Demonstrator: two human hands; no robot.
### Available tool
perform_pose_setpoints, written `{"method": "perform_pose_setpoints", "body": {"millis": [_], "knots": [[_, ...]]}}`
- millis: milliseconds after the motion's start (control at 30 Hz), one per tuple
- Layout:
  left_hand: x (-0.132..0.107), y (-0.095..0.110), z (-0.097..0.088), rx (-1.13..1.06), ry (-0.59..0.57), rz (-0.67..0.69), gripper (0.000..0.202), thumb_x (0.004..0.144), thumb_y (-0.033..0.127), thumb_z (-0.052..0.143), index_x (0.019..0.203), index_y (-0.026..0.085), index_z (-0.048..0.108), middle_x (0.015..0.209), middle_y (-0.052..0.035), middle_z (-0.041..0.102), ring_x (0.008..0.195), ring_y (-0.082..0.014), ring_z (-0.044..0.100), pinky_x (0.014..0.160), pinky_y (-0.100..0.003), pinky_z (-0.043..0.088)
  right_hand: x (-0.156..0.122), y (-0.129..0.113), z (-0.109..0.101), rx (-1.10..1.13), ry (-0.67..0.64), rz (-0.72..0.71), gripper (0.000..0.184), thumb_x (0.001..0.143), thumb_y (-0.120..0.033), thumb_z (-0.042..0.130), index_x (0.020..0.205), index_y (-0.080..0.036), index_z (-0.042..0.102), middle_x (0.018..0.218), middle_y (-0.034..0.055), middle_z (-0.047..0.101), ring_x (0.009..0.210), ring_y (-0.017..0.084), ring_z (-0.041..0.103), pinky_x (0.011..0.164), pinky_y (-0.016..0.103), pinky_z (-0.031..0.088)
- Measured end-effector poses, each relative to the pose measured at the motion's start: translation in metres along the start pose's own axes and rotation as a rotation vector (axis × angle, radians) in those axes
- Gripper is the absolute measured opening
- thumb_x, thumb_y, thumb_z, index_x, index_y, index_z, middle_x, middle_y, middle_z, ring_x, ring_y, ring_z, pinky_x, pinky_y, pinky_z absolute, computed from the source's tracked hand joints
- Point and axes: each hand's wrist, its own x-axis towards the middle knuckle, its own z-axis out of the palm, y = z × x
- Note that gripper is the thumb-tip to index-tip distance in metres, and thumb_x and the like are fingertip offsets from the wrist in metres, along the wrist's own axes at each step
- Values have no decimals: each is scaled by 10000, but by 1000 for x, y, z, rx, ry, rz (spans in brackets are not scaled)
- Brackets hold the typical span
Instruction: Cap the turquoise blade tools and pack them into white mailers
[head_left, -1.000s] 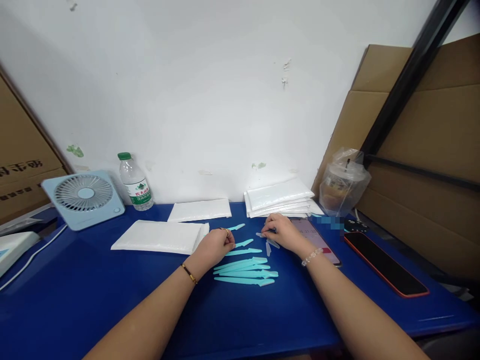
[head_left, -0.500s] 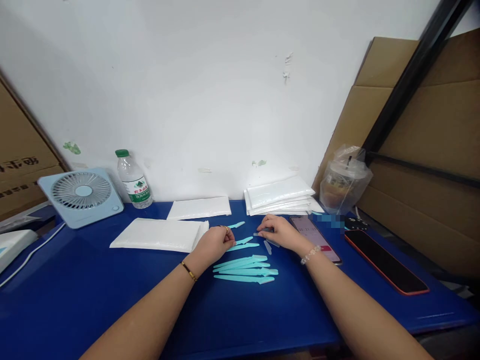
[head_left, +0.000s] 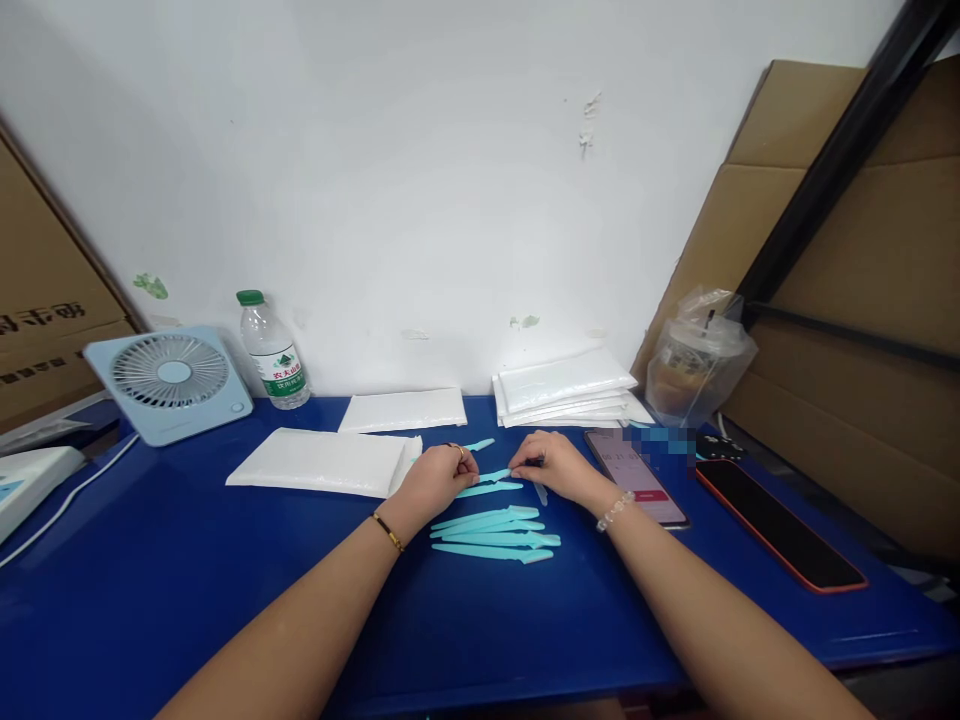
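- L hand [head_left: 435, 480], fingers curled tight, pinches the left end of a teal stick [head_left: 493, 477] at mid-table
- R hand [head_left: 553, 467], also a narrow pinch, is on the stick's right end; the stick sits low over the blue table [head_left: 187, 580], btw. both hands
- second stick [head_left: 487, 491] just beside it, near side
- clear cap [head_left: 541, 493] by R fingers
- pile of teal sticks [head_left: 495, 535] nearer, apart from hands
- white packets [head_left: 322, 462] left of L hand; phone [head_left: 637, 478] right of R wrist
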Motion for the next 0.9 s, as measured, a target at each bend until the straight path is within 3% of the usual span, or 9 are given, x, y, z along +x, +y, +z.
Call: {"method": "perform_pose_setpoints", "body": {"millis": [300,400,500,567,733,900], "knots": [[5,-3,4,46,-24,48,123,757,256,554,750,191,657,767,-28,649,692,-163,583,600,-238,409,5,-14,14,20,-6,-57,80,775,-271,660,760,-254,738,744,17,684,765,174,601,694,279,448],[5,0,1,143,16,75,150,802,241,519,770,191,657,812,-38,658,748,-172,593,668,-254,419,4,-10,3,31,20,-56,111,801,-276,629,825,-249,733,812,24,690,812,173,608,734,277,455],[3,2,-4,269,104,71,171,834,223,495,866,197,661,904,-49,663,849,-193,597,756,-282,418,-2,3,-17,-42,160,41,146,825,-263,588,865,-221,722,851,40,678,814,174,607,754,287,455],[1,2,-7,292,142,51,188,829,251,521,961,209,648,974,-49,654,894,-202,592,770,-289,419,-6,11,-27,-114,184,110,154,826,-252,575,861,-211,719,841,44,666,787,175,601,729,288,455],[-4,4,-8,189,-7,134,222,773,422,595,879,233,642,858,-6,647,788,-173,592,663,-249,418,-7,15,-25,-225,44,107,176,804,-261,594,918,-193,710,854,59,644,777,174,587,706,271,441],[-4,7,-1,188,-69,122,104,766,315,600,762,216,634,774,6,649,707,-152,577,614,-236,391,0,6,-10,-337,-18,147,111,750,-134,572,785,-159,675,778,52,625,692,147,561,655,241,407]]}}
